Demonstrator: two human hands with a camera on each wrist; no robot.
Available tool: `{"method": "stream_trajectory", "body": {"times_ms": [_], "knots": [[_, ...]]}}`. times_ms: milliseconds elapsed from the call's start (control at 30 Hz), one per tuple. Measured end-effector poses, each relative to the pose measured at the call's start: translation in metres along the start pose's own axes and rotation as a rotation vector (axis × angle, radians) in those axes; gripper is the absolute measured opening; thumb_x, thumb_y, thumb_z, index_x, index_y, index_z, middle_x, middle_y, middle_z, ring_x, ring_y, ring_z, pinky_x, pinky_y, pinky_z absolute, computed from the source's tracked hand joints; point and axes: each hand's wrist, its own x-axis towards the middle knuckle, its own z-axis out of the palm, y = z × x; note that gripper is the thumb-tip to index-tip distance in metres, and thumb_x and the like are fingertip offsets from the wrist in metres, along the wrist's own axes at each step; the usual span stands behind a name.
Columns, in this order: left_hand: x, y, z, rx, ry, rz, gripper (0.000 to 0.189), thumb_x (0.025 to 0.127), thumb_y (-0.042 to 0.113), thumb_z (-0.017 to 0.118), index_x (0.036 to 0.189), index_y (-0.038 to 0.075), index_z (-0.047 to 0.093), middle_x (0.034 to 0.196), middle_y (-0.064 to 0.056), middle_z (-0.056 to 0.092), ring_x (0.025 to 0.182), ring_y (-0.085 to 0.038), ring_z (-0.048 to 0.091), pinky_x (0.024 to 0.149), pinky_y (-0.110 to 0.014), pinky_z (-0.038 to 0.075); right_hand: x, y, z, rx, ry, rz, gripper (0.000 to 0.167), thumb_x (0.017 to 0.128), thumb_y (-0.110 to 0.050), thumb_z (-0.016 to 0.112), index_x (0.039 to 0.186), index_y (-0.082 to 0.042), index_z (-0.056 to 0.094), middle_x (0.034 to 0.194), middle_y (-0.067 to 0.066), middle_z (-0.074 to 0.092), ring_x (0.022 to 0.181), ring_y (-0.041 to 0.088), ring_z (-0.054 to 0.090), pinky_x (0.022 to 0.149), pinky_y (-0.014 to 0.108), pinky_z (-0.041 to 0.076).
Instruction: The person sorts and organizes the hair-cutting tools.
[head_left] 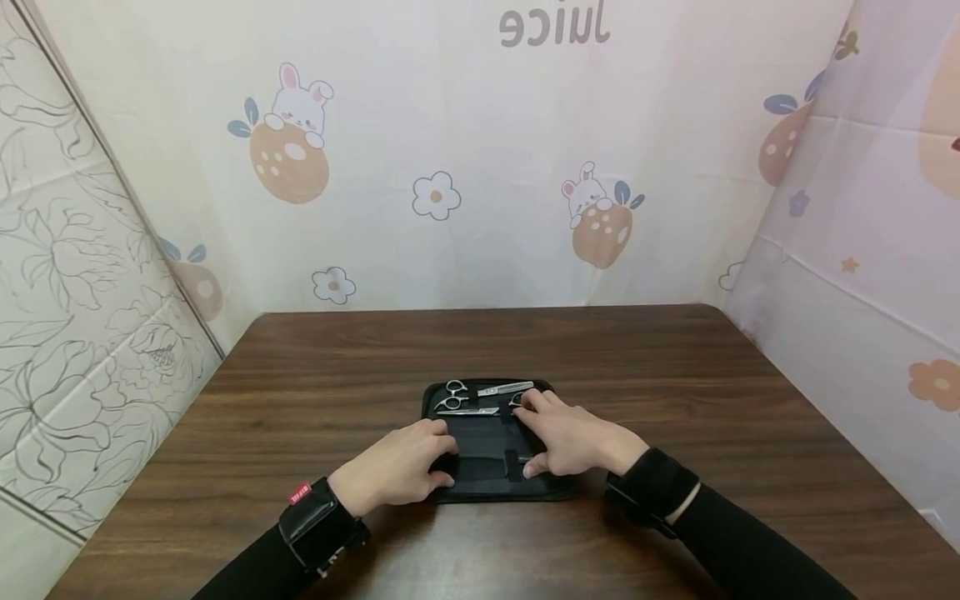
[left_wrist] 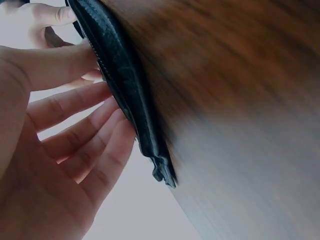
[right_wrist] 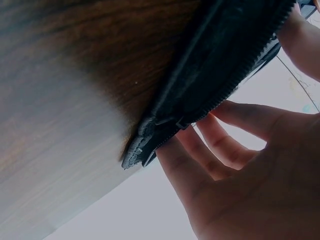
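Note:
A black zip case (head_left: 476, 442) lies spread out on the table in the head view. Along its far side sit thinning scissors (head_left: 510, 388) and a second pair of scissors (head_left: 472, 412), tucked under black straps. My left hand (head_left: 397, 467) rests at the case's left side, its fingers and thumb touching the lining. On the right side, my right hand (head_left: 573, 437) spans the case, fingertips beside a scissor handle and thumb near the lower strap (head_left: 513, 467). Both wrist views show slightly bent fingers against the case's edge; the zip teeth (right_wrist: 245, 72) show in the right one.
The brown wooden table (head_left: 337, 367) extends round the case on every side. Behind it hangs a printed curtain (head_left: 480, 242), with another patterned cloth (head_left: 847, 333) on the right and a flower-patterned panel (head_left: 82, 292) on the left.

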Motion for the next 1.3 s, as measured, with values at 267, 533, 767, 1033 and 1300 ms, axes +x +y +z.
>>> {"method": "stream_trajectory", "body": {"times_ms": [267,533,767,1033,1300], "knots": [[-0.005,-0.006,0.000,-0.007,-0.028,-0.009,0.026,0.088,0.025,0.081,0.108,0.010,0.073,0.093,0.004,0.056,0.081,-0.008,0.048,0.073,-0.026,0.049,-0.002,0.001,0.000,0.005,-0.002,0.011,0.081,0.091,-0.044,0.075,0.154,-0.004,0.042,0.153,0.009,0.035,0.139,0.025,0.036,0.096,0.047,0.047],[-0.005,-0.006,-0.005,-0.024,-0.048,0.008,0.025,0.086,0.018,0.081,0.109,0.008,0.073,0.097,0.002,0.059,0.085,-0.008,0.051,0.079,-0.028,0.051,-0.003,0.002,0.000,0.007,0.000,0.003,0.081,0.092,-0.045,0.075,0.154,-0.005,0.042,0.153,0.009,0.035,0.139,0.026,0.036,0.095,0.048,0.047],[-0.007,-0.010,-0.005,-0.025,-0.062,0.002,0.026,0.087,0.016,0.079,0.111,0.009,0.074,0.100,0.004,0.059,0.088,-0.008,0.052,0.081,-0.029,0.051,-0.004,0.003,-0.001,0.007,0.012,-0.005,0.081,0.091,-0.044,0.075,0.154,-0.003,0.042,0.152,0.009,0.035,0.137,0.026,0.037,0.093,0.047,0.048],[-0.006,-0.011,-0.003,-0.038,-0.056,-0.024,0.021,0.089,0.015,0.078,0.109,0.008,0.074,0.099,0.003,0.060,0.088,-0.009,0.053,0.081,-0.030,0.051,-0.002,0.003,0.001,0.013,0.018,-0.005,0.082,0.091,-0.045,0.075,0.154,-0.005,0.042,0.151,0.007,0.036,0.135,0.024,0.038,0.093,0.047,0.048],[-0.005,-0.007,-0.003,-0.051,-0.055,-0.031,0.020,0.087,0.013,0.079,0.106,0.007,0.073,0.097,0.002,0.059,0.085,-0.010,0.053,0.080,-0.030,0.051,-0.002,0.002,0.002,0.015,0.022,0.000,0.081,0.091,-0.045,0.075,0.154,-0.004,0.044,0.150,0.007,0.036,0.134,0.023,0.038,0.093,0.046,0.048]]}}
